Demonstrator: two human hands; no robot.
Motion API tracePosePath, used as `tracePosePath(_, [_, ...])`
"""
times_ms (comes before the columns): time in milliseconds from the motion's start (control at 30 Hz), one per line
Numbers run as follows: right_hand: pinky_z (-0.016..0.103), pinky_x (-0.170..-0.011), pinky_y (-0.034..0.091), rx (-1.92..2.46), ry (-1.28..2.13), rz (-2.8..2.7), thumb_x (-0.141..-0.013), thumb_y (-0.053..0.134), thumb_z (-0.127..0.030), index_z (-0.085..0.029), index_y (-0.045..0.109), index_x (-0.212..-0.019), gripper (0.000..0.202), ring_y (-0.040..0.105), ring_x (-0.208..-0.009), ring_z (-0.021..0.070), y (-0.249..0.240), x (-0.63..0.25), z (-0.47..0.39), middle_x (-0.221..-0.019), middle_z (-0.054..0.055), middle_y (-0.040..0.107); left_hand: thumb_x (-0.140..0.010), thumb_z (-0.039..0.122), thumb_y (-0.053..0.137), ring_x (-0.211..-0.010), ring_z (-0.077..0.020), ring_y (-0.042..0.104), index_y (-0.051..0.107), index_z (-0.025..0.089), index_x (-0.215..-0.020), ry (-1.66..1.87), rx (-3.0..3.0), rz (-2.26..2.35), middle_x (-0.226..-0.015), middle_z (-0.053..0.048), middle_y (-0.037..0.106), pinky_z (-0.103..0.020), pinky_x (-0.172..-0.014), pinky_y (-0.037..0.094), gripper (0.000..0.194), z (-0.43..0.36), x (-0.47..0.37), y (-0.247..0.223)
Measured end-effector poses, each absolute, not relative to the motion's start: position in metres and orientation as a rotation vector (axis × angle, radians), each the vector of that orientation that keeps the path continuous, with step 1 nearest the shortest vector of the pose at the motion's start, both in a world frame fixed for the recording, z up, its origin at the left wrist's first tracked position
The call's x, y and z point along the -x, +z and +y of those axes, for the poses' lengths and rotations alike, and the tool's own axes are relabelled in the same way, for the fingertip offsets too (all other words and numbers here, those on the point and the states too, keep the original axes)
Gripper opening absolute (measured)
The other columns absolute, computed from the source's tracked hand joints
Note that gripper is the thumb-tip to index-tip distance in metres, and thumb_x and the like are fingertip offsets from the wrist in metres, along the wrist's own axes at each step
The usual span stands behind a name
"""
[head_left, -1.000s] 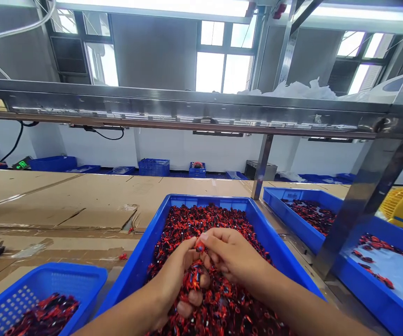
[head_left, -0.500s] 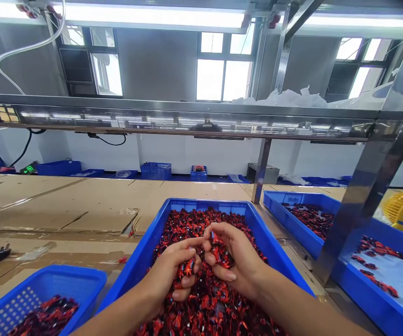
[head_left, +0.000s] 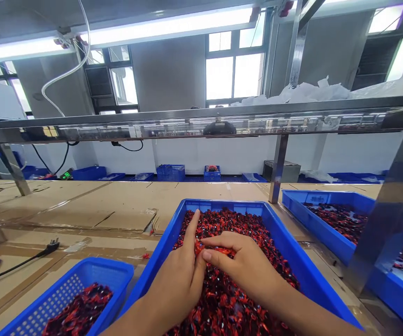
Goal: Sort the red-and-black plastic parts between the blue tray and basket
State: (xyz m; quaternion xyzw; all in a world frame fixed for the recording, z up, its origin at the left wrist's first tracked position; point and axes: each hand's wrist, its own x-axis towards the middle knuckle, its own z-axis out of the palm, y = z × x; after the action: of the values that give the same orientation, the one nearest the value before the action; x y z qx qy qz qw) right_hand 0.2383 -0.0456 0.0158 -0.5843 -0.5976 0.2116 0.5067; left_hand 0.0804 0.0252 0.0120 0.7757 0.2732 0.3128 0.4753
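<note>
Above a deep blue bin (head_left: 294, 252) of small glossy red-and-black plastic pieces (head_left: 236, 298), my two hands meet at the fingertips. My left hand (head_left: 178, 275) has its index finger pointing up and away; its thumb reaches toward the right fingertips, and its other fingers are hidden behind the hand. A bright red piece (head_left: 198, 247) shows between the left thumb and index finger, where the right fingertips touch. Curled with thumb and index nearly together, my right hand (head_left: 245, 259) has more red pieces (head_left: 225, 251) showing inside its grip.
At the lower left stands a perforated blue basket (head_left: 117, 275) with similar pieces. Another blue tray (head_left: 313, 228) lies right, behind a metal post (head_left: 379, 228). A black plug and cord (head_left: 49, 247) rest on the cardboard-covered table (head_left: 117, 200). A metal shelf beam (head_left: 173, 126) crosses ahead.
My left hand has turned, its index finger now stretched upward and its curled fingers out of sight. The right hand has closed in against it. The view has shifted left.
</note>
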Motion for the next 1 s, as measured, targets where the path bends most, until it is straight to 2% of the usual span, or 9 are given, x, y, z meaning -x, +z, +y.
tracePosePath(67, [0.034, -0.079, 0.047, 1.46, 0.431, -1.502, -0.082, 0.068, -0.031, -0.03, 0.076, -0.101, 0.02, 0.063, -0.083, 0.0205, 0.014, -0.234, -0.048, -0.091, 0.003, 0.073, -0.091, 0.036, 0.047, -0.069, -0.0247, 0.058, 0.021, 0.016, -0.151, 0.769, -2.2, 0.703, -0.076, -0.007, 0.064, -0.036, -0.08, 0.043, 0.068, 0.027, -0.078, 0.007])
tracePosePath(200, [0.032, -0.083, 0.046, 1.445, 0.359, -1.459, -0.078, 0.072, -0.022, -0.027, 0.076, -0.098, 0.021, 0.064, -0.086, 0.0189, 0.007, -0.226, -0.048, -0.093, 0.001, 0.073, -0.092, 0.032, 0.04, -0.063, -0.0236, 0.057, 0.022, 0.013, -0.15, 0.719, -2.463, 0.738, -0.083, -0.012, 0.066, -0.032, -0.064, 0.042, 0.063, 0.028, -0.077, -0.001])
tracePosePath(400, [0.029, -0.074, 0.046, 1.352, 0.079, -1.564, -0.086, 0.06, -0.017, -0.024, 0.07, -0.102, 0.02, 0.061, -0.08, 0.0168, 0.0, -0.223, -0.049, -0.088, 0.002, 0.068, -0.09, 0.038, 0.048, -0.076, -0.0272, 0.062, 0.021, 0.015, -0.151, 0.766, -2.261, 0.839, -0.092, -0.013, 0.066, -0.036, -0.075, 0.044, 0.07, 0.025, -0.081, -0.001])
tracePosePath(533, [0.028, -0.072, 0.046, 1.293, -0.006, -1.605, -0.087, 0.059, -0.02, -0.023, 0.067, -0.099, 0.014, 0.059, -0.078, 0.0166, -0.003, -0.225, -0.049, -0.086, 0.003, 0.066, -0.084, 0.042, 0.06, -0.095, -0.0247, 0.059, 0.048, 0.022, -0.138, 0.839, -1.947, 0.746, -0.104, -0.01, 0.064, -0.033, -0.087, 0.043, 0.058, 0.035, -0.074, -0.012])
tracePosePath(600, [0.029, -0.073, 0.047, 1.303, 0.04, -1.559, -0.084, 0.062, -0.02, -0.023, 0.067, -0.096, 0.013, 0.059, -0.078, 0.0166, -0.004, -0.224, -0.048, -0.087, 0.003, 0.066, -0.081, 0.048, 0.063, -0.071, -0.0167, 0.058, 0.056, 0.022, -0.128, 0.714, -1.725, 0.727, -0.087, -0.004, 0.062, -0.027, -0.067, 0.046, 0.054, 0.041, -0.07, -0.019])
tracePosePath(700, [0.025, -0.055, 0.046, 1.317, 0.528, -1.358, -0.083, 0.064, -0.028, -0.023, 0.062, -0.097, 0.015, 0.054, -0.055, 0.0113, -0.004, -0.223, -0.046, -0.072, -0.002, 0.062, -0.076, 0.06, 0.064, -0.04, -0.004, 0.03, 0.056, 0.021, -0.119, 0.489, -1.31, 0.722, -0.074, 0.003, 0.052, -0.018, -0.035, 0.023, 0.058, 0.049, -0.065, -0.023])
tracePosePath(767, [0.019, -0.034, 0.031, 1.169, 1.074, -1.119, -0.086, 0.058, -0.037, -0.023, 0.055, -0.1, 0.019, 0.034, -0.033, 0.0065, -0.003, -0.224, -0.044, -0.056, -0.007, 0.052, -0.072, 0.066, 0.064, -0.04, -0.002, 0.024, 0.056, 0.02, -0.111, 0.421, -1.13, 0.734, -0.074, 0.005, 0.049, -0.016, -0.033, 0.013, 0.061, 0.052, -0.064, -0.021])
tracePosePath(833, [0.017, -0.028, 0.016, 0.924, 1.457, -0.895, -0.087, 0.051, -0.038, -0.023, 0.052, -0.096, 0.018, 0.021, -0.028, 0.0048, -0.003, -0.228, -0.044, -0.049, -0.009, 0.045, -0.072, 0.069, 0.062, -0.042, -0.0026, 0.025, 0.055, 0.019, -0.106, 0.392, -1.067, 0.754, -0.069, 0.005, 0.047, -0.015, -0.034, 0.013, 0.061, 0.054, -0.064, -0.018])
tracePosePath(1000, [0.013, -0.028, 0.011, 0.75, 1.689, -0.657, -0.085, 0.051, -0.035, -0.018, 0.057, -0.085, 0.018, 0.035, -0.039, 0.0039, -0.006, -0.228, -0.043, -0.069, 0.0, 0.058, -0.076, 0.074, 0.051, -0.039, -0.0052, 0.02, 0.05, 0.021, -0.114, 0.28, -1.094, 0.717, -0.053, 0.008, 0.041, -0.016, -0.033, 0.013, 0.066, 0.051, -0.063, -0.016])
